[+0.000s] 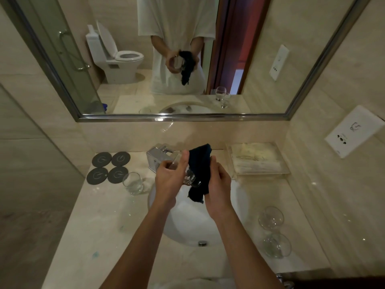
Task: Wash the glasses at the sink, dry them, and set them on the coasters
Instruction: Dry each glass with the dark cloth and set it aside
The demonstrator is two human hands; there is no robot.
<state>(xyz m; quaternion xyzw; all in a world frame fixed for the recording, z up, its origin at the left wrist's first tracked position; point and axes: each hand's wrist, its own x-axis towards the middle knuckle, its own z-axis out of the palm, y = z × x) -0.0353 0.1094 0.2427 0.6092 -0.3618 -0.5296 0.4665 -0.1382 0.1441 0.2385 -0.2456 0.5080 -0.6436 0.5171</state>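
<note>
Over the white sink (pixel 239 197), my left hand (pixel 170 178) grips a clear glass (pixel 190 178) lying on its side. My right hand (pixel 218 182) holds a dark cloth (pixel 200 170) against that glass. Another clear tumbler (pixel 133 183) stands upright on the counter left of the sink, just beside the several round dark coasters (pixel 108 167), which are bare. Two stemmed glasses (pixel 273 230) stand on the counter to the right of the sink.
A chrome tap (pixel 156 157) stands behind the basin, partly hidden by my hands. A clear tray of toiletries (pixel 258 159) sits at the back right. A mirror (pixel 62 59) covers the wall ahead. The beige counter (pixel 93 226) has water drops on it.
</note>
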